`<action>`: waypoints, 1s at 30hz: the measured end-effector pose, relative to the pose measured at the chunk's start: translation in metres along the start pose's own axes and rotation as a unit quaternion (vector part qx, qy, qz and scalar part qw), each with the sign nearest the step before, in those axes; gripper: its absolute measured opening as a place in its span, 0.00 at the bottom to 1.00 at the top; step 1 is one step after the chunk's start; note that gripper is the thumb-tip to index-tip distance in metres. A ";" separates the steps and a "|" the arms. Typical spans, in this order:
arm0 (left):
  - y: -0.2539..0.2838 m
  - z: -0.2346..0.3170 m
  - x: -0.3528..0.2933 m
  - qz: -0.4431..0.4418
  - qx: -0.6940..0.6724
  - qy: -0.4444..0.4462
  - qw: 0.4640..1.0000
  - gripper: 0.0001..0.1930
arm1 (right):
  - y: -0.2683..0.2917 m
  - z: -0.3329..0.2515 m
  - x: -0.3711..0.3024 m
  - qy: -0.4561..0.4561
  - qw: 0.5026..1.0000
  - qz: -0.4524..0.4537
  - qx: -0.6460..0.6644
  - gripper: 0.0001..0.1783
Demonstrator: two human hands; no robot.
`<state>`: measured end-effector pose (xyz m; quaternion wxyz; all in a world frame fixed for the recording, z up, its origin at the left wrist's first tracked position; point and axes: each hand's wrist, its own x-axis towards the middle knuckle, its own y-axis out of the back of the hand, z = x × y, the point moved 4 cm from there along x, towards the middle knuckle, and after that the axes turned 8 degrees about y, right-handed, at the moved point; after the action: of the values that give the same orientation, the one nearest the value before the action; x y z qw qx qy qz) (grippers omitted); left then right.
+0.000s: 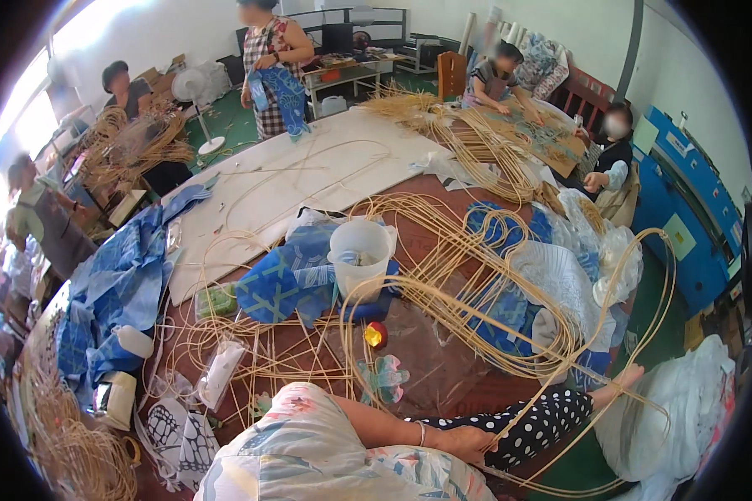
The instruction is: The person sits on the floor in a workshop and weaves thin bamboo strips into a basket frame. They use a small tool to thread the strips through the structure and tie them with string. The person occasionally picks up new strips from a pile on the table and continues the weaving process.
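My left hand [466, 443], with a band at its wrist, is closed around pale rattan cane [526, 415] low in front of me. My right arm, in a black sleeve with white dots, stretches to the right. At its end my right hand [618, 387] seems closed on the looping cane, though its fingers are small and hard to make out. The long loops rise on the right and sweep back over the brown table [409, 326]. A coiled rattan bundle [451, 242] lies beyond my hands. A yellow-and-red round object [375, 335] sits left of them.
A white bucket [361, 250] stands mid-table among blue patterned cloths [280, 284]. White plastic bags [664, 417] fill the right side. More rattan [67, 434] lies at the lower left. Several other people work around, one standing beyond the white board [292, 184]. Blue cabinets [685, 200] stand at right.
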<state>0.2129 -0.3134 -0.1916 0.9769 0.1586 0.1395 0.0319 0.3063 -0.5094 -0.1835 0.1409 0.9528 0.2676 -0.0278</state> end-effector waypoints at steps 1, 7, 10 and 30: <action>0.002 -0.002 -0.001 0.011 -0.007 -0.004 1.000 0.15 | -0.002 -0.002 0.002 0.002 1.000 -0.012 -0.007 0.11; 0.002 -0.006 -0.004 0.049 0.009 -0.062 0.997 0.12 | -0.008 -0.013 0.000 -0.004 0.997 -0.054 -0.060 0.11; 0.001 -0.005 -0.006 0.053 0.013 -0.063 0.997 0.11 | -0.011 -0.017 -0.001 -0.006 0.994 -0.071 -0.084 0.11; 0.077 0.015 -0.026 0.181 -0.059 -0.062 0.980 0.11 | 0.012 -0.032 -0.019 -0.050 0.957 -0.160 -0.236 0.11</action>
<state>0.1911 -0.2480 -0.1466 0.9694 0.1254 0.0451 0.2061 0.2957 -0.5193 -0.1476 0.3684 0.8345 0.4084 -0.0341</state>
